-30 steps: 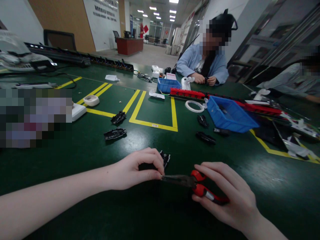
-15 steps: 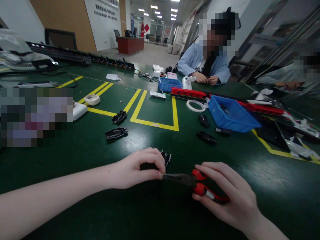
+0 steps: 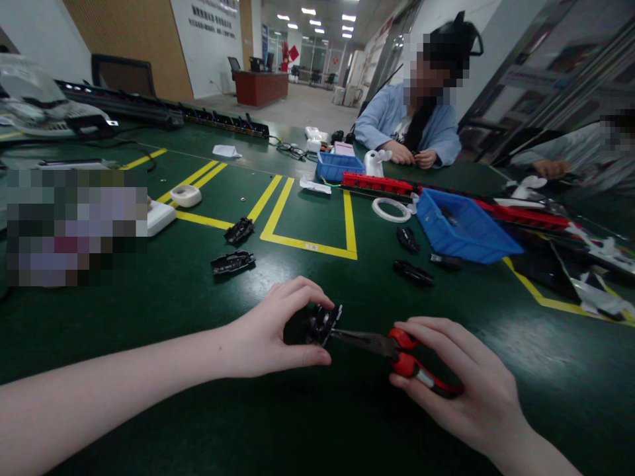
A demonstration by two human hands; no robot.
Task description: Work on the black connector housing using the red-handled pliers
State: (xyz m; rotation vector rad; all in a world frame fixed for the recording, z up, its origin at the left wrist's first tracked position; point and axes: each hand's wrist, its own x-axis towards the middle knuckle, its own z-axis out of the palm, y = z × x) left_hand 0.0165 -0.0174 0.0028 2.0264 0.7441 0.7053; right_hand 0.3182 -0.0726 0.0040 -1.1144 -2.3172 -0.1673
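My left hand (image 3: 285, 324) is curled round a small black plastic part (image 3: 323, 324) low over the green table, its index fingertip on the part's upper edge and its thumb along the lower side. The palm hides the part's left end. My right hand (image 3: 461, 383) grips long-nose pliers (image 3: 407, 357) by their red and black handles. The plier jaws are nearly closed, and their tips point left, at the right edge of the black part. Whether the tips hold anything small, I cannot tell.
Black plastic pieces lie at the left (image 3: 233, 263) and right (image 3: 413, 272), near a blue bin (image 3: 466, 225). Rolls of tape (image 3: 391, 209), a smaller blue bin (image 3: 340, 165) and red strips (image 3: 377, 183) are farther back. A co-worker (image 3: 407, 125) sits across the table; others are at the sides.
My left thumb and index finger have parted from the plier tips and now surround the black part. The pliers and my right hand have shifted slightly right.
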